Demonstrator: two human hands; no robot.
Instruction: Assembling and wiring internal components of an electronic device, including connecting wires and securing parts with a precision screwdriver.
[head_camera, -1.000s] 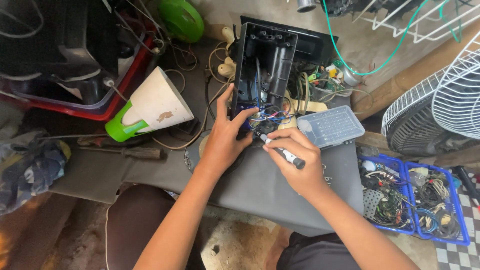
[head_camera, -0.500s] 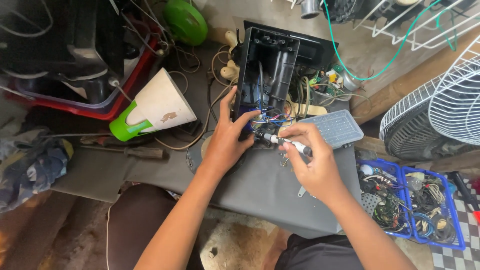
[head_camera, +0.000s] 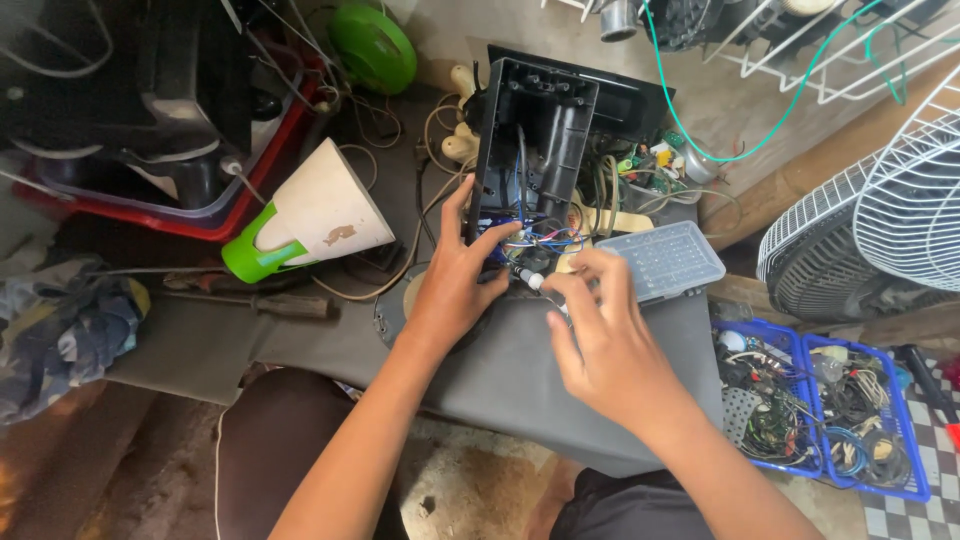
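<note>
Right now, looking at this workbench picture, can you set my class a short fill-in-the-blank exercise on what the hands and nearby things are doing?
1. The left hand rests on the lower edge of the open black ____ casing.
2. The right hand pinches a small part by the bundle of ____ wires.
3. The clear lidded box lies to the ____ of the right hand's fingertips.
4. The white cone has a ____ base.

Missing words: plastic; blue; right; green
</note>
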